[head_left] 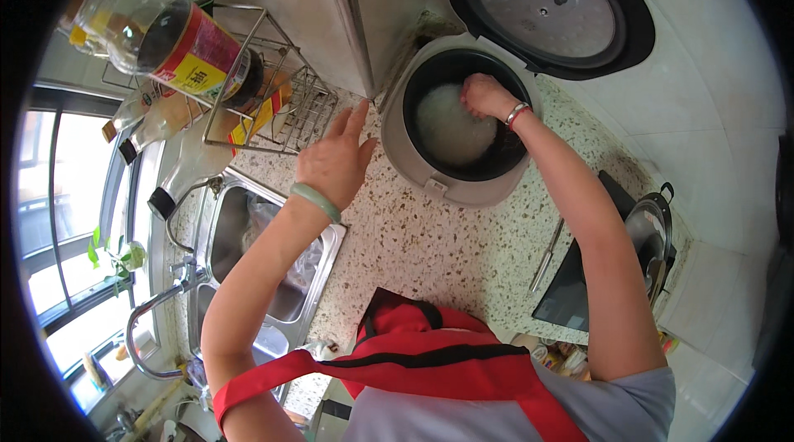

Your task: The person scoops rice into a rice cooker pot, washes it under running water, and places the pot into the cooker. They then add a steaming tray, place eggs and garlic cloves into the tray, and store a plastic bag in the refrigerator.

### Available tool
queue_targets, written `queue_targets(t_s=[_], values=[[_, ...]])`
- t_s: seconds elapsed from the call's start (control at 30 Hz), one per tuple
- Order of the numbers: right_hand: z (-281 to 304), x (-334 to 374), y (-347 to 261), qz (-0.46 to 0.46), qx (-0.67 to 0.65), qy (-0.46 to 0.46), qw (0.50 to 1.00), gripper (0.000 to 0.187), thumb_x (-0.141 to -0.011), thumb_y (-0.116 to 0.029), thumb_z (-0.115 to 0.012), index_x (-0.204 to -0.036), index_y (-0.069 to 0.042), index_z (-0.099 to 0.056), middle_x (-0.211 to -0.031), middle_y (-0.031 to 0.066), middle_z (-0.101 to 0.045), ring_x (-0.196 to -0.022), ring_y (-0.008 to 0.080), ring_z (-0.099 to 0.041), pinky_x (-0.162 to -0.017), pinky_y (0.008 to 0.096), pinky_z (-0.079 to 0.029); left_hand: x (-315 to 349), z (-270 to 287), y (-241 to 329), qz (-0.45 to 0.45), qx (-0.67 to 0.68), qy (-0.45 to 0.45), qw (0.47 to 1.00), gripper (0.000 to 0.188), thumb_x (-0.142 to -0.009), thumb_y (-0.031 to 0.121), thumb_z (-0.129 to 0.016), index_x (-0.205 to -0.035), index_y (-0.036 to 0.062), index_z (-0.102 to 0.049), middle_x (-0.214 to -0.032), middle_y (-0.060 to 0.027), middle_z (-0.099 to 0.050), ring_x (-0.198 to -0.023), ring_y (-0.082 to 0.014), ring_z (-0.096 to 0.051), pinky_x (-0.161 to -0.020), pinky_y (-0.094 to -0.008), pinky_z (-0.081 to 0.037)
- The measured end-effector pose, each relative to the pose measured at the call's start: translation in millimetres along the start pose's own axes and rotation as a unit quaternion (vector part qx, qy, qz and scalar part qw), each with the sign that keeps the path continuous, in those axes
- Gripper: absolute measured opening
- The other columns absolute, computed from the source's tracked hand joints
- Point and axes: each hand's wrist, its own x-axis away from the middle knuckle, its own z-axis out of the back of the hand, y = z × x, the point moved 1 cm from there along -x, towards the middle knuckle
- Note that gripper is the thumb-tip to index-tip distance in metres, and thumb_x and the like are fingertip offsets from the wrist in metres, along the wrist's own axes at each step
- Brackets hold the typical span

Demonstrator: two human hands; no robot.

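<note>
Watching the head feed, I judge the work at the pot to be partway through. Already in place, as far as I can see: the dark pot (442,68) sits inside the cooker (488,194), the lid (546,8) stands tipped fully back, and the pot holds white contents (451,128), which I read as rice under cloudy water.

The step in hand, in my judgement, is handling those contents: the right hand (488,99) reaches into the pot near its far right side. Its fingers are curled, their tips turned down and hidden from me, so I can't tell whether they grip any grains or are loosely bent. I can't make out the depth either.

The left hand (332,159) is free, its fingers spread and holding nothing, above the tabletop (413,235) between the rack (310,111) and the cooker.

What's left, as I judge it: this handling isn't finished while the right hand is in there, and the lid is not yet shut. Whether the water needs changing, I can't tell from here.
</note>
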Motion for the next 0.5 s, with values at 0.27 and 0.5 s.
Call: queue_targets(t_s=[0.27, 0.5], values=[[5, 25, -18, -0.069, -0.119, -0.154, 0.978, 0.020, -0.081, -0.011, -0.057, -0.073, 0.004, -0.067, -0.066, 0.0191, -0.066, -0.063, 0.0299, -0.068, -0.057, 0.0398, -0.054, 34, 5, -13, 0.021, 0.000, -0.023, 1.000, 0.050, -0.095, 0.030, -0.054, -0.141, 0.0167, -0.041, -0.135, -0.0135, -0.053, -0.099, -0.0366, -0.064, -0.084, -0.0473, -0.051], [-5, 52, -31, -0.070, -0.089, -0.256, 0.960, 0.023, -0.081, 0.000, -0.042, -0.082, 0.003, -0.065, -0.071, 0.0125, -0.065, -0.060, 0.0203, -0.065, -0.052, 0.0325, -0.052, 43, 0, -3, 0.026, 0.006, -0.046, 0.999, 0.045, -0.094, 0.031, -0.055, -0.137, 0.0191, -0.047, -0.132, -0.0119, -0.056, -0.100, -0.0355, -0.064, -0.084, -0.0470, -0.052]])
